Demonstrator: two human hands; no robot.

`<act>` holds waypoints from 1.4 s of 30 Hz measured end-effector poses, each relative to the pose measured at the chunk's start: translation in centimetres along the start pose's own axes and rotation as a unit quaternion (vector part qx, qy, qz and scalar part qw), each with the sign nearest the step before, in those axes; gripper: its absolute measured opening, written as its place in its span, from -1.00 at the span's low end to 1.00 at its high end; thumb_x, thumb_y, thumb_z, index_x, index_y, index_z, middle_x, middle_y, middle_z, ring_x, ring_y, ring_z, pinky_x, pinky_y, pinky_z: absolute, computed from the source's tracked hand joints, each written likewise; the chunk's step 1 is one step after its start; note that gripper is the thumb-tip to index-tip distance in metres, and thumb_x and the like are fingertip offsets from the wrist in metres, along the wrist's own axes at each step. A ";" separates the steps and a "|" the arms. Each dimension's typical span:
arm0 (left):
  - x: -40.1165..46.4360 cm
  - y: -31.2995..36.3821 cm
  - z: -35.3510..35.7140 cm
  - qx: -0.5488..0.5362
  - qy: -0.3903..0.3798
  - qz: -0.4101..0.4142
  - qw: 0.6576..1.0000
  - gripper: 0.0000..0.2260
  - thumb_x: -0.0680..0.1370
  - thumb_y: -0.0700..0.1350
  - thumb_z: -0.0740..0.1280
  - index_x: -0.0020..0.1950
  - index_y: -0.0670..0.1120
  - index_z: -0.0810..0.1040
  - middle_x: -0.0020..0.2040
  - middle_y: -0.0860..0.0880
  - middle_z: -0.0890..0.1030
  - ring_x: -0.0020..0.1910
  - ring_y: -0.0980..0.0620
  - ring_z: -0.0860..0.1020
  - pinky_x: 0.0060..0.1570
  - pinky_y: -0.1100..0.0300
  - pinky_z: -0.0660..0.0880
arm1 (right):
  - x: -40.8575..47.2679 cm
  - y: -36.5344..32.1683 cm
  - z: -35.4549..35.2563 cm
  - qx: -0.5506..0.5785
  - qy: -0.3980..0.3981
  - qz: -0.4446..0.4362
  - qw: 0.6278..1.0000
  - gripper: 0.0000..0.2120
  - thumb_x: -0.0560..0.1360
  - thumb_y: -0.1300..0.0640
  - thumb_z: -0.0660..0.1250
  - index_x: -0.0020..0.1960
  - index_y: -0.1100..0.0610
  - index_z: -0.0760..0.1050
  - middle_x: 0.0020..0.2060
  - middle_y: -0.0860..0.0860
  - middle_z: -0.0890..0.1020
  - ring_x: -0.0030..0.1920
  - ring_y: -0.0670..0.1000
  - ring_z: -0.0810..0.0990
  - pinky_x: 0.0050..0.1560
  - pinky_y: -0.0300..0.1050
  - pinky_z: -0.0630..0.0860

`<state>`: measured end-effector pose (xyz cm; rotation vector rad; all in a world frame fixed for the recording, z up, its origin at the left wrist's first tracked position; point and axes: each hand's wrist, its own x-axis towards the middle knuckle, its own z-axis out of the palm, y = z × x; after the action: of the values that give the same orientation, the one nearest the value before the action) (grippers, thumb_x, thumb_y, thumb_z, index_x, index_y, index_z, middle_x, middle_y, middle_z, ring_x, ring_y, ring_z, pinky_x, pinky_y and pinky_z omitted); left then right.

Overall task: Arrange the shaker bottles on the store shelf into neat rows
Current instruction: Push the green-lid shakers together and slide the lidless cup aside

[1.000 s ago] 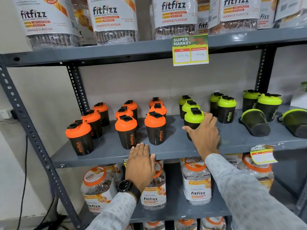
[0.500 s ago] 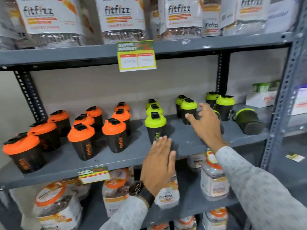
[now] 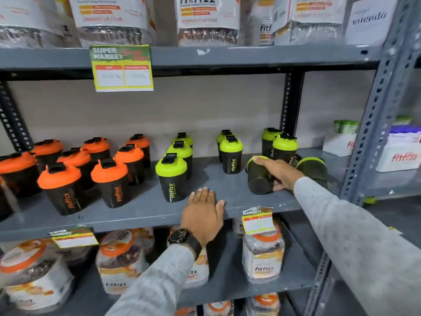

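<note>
On the grey middle shelf point(image 3: 145, 208), several orange-lidded black shaker bottles point(image 3: 61, 188) stand in rows at the left. Green-lidded shakers point(image 3: 172, 176) stand upright in columns from the centre to the right. A green-lidded shaker point(image 3: 258, 176) lies on its side at the right, with my right hand point(image 3: 279, 172) closed around it. Behind my right arm a second toppled shaker point(image 3: 313, 166) lies partly hidden. My left hand point(image 3: 202, 215) rests flat on the shelf's front edge, fingers apart, holding nothing.
Large fitfizz jars point(image 3: 111, 21) fill the shelf above, and a price tag point(image 3: 121, 68) hangs from it. Orange-lidded jars point(image 3: 263, 254) sit on the shelf below. A perforated upright point(image 3: 373, 115) bounds the right side, with white boxes point(image 3: 401, 149) beyond it.
The view has swung right and moved closer. My right hand left the front green shaker, reached right and closed on the toppled shaker. My left hand slid right along the shelf edge.
</note>
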<state>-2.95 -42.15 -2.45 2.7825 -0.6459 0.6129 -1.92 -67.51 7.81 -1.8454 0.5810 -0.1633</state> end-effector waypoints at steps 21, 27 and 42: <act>-0.5 0.4 -0.5 0.031 0.005 0.005 0.999 -0.42 0.68 0.14 -0.07 0.50 -0.18 0.42 0.49 -0.18 0.46 0.51 -0.12 0.37 0.55 0.00 0.16 | -5.7 3.6 4.2 -0.077 0.236 -0.352 0.902 -0.28 0.31 -0.07 0.67 0.31 0.09 0.37 0.20 0.06 0.53 0.17 0.09 0.56 0.08 -0.03 0.51; -0.5 0.4 -0.6 0.038 0.009 0.008 0.999 -0.42 0.68 0.13 -0.09 0.52 -0.17 0.40 0.51 -0.17 0.44 0.53 -0.11 0.35 0.56 0.01 0.14 | -6.0 3.8 3.5 -0.091 0.204 -0.362 0.905 -0.14 0.36 -0.23 0.59 0.48 0.08 0.31 0.33 0.03 0.45 0.22 -0.01 0.48 0.16 -0.07 0.45; -0.5 0.7 -0.4 0.032 0.022 -0.006 0.999 -0.40 0.67 0.15 -0.08 0.49 -0.18 0.45 0.47 -0.18 0.49 0.49 -0.13 0.41 0.53 0.00 0.17 | 0.5 1.3 -10.9 -0.256 0.182 0.000 0.949 -0.34 0.43 -0.16 0.50 0.34 0.25 0.48 0.25 0.27 0.60 0.21 0.30 0.61 0.18 0.06 0.54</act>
<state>-3.82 -42.42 -2.22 2.8202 -0.6112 0.7010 -6.13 -77.34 10.43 -2.3377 0.9465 -0.3895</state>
